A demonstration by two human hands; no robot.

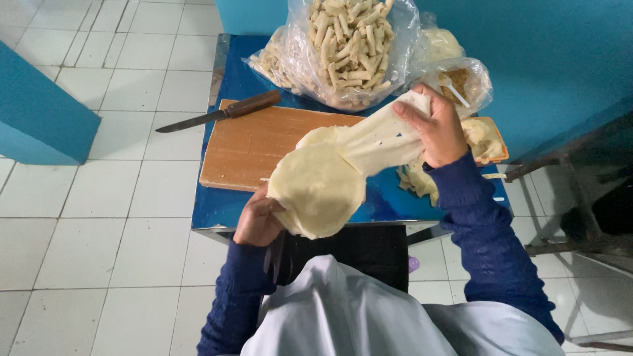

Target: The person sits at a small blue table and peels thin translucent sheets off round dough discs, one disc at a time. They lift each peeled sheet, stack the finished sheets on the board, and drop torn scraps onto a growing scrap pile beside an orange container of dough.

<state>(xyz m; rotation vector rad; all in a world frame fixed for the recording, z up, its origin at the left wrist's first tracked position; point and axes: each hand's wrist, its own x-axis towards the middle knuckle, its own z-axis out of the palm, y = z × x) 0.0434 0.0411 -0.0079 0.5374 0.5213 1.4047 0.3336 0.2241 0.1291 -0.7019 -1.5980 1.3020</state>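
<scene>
both hands, left hand (pixel 258 221) and right hand (pixel 432 128), grip thin wrapper sheets (pixel 330 178), half peeled apart; a bag of rolls (pixel 353 46) is already made.

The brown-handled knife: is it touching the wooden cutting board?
Touching. The head view shows the knife with its handle lying on the board's back corner.

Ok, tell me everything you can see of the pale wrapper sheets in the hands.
The wrapper sheets are thin, pale cream and soft-looking, like dough skins, with a few small holes near the top. The lower one is round and hangs in the air over the wooden board and the blue table's front edge. The left hand grips its lower edge; the right hand pulls the upper, stretched part up and away, so the sheets are peeling apart.
</scene>
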